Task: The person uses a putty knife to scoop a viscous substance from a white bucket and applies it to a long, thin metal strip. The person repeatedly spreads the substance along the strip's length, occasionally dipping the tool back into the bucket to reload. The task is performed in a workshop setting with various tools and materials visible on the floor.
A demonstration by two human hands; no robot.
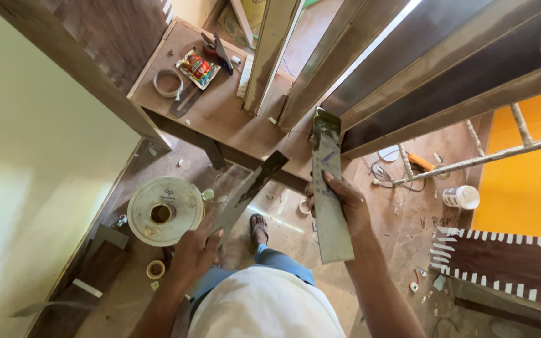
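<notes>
The person stands beside a plywood shelf (220, 112) and holds one strip of laminate in each hand. The right hand (345, 203) is closed around a grey laminate strip (330, 188), thumb on its face. This strip is nearly upright; its long axis runs from the hand up to the edge of the shelf, where its top end almost meets the leaning dark boards (421, 69). The left hand (195, 250), lower and further from the shelf, grips a second, darker strip (248, 191). That one lies slanted, its far end pointing up toward the shelf edge, close to the left of the grey strip. The right hand is the one nearer to the shelf.

Below the shelf, on the floor, stands a white adhesive bucket (164, 209) with a lid; I cannot tell what is inside. On the shelf lie a tape roll (168, 82) and a small colourful packet (196, 67).
</notes>
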